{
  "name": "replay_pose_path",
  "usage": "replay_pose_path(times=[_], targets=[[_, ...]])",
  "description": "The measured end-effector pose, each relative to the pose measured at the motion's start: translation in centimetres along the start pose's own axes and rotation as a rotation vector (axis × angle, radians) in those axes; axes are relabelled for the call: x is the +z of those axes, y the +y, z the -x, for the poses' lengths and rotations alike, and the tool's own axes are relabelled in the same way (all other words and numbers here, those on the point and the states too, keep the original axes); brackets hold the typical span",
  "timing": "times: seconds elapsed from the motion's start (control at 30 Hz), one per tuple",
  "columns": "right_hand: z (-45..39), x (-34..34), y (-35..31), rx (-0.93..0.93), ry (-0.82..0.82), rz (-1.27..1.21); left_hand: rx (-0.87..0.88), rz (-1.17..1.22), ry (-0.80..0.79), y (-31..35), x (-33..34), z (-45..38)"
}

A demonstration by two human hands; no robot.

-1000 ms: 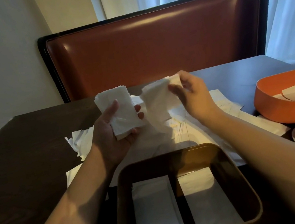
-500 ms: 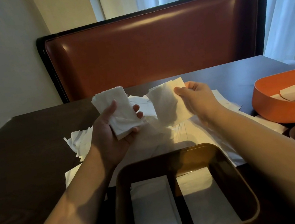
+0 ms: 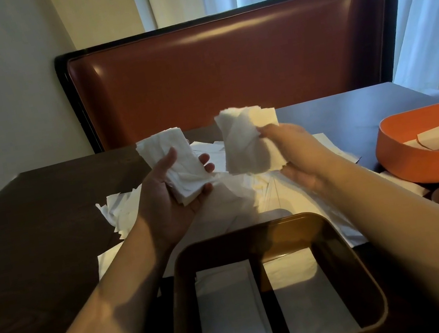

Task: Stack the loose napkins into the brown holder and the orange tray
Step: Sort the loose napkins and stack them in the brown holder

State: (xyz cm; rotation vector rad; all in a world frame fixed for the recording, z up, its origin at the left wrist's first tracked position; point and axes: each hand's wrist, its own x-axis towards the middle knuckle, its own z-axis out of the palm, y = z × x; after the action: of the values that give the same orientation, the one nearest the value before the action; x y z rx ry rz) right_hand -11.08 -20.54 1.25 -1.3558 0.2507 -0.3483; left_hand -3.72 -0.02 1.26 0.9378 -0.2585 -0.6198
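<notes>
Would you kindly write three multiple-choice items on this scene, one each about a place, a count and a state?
1. Where is the orange tray?
A. right of the brown holder
B. left of it
C. inside it

2. How many compartments does the brown holder show?
A. one
B. two
C. four

3. What is the left hand doing?
A. resting flat on the table
B. pointing
C. gripping a napkin stack

Answers: 1 A, it sits at the table's right edge. 2 B, one divider splits it, napkins in both. 3 C, thumb and fingers wrap the stack.

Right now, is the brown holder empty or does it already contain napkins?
Not empty. The brown holder has two compartments, and a flat white napkin stack lies in each, well below the rim.
</notes>
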Motion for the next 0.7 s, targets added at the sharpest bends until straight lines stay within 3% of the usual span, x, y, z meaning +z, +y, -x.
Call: replay_pose_path(times=[0.13, 0.27, 0.47, 0.7], targets=[[0.6, 0.4, -0.5, 0.050, -0.131, -0.244, 0.022, -0.032, 0.029, -0.1, 0.6, 0.2], [1.0, 1.3, 0.4, 0.018, -0.188, -0.089, 0.019, -0.077, 0.080, -0.2, 1.0, 0.4], [1.4, 2.2, 0.8, -0.020, -0.242, -0.209, -0.006, -0.145, 0.044, -0.2, 1.1, 0.6], [0.7, 3.6, 1.2, -0.046, -0.053, -0.043, 0.006, -0.247, -0.013, -0.5, 1.2, 0.7]])
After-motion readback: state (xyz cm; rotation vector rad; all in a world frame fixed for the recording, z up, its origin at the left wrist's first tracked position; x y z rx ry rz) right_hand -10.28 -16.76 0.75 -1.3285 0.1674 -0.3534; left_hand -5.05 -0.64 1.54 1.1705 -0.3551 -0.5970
